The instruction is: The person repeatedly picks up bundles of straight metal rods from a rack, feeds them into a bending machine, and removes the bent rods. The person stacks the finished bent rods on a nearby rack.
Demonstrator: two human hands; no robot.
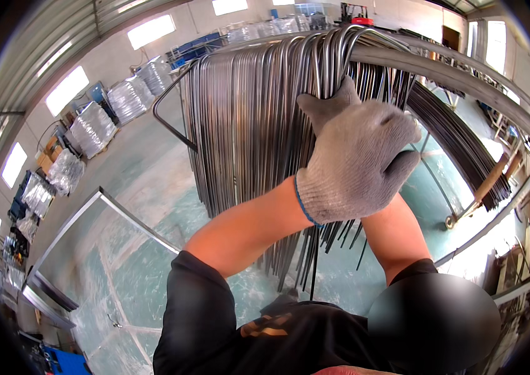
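Note:
Many thin bent metal rods (246, 119) hang close together by their hooked tops over a thick horizontal metal bar (446, 74). My left hand (365, 153), in a grey knit glove with a blue cuff edge, is in front of the rods at the right end of the bunch. Its fingers are curled, and what they hold is hidden. My right forearm passes behind it. Of my right hand (332, 105), also gloved, only the thumb and a finger show past the left glove, around several rods just below their bends.
More dark rods (465, 144) hang to the right of the bar. A bent metal frame (133, 219) stands on the green floor at left. Wrapped pallets (93, 128) line the far left wall. A red forklift (360, 19) is at the back.

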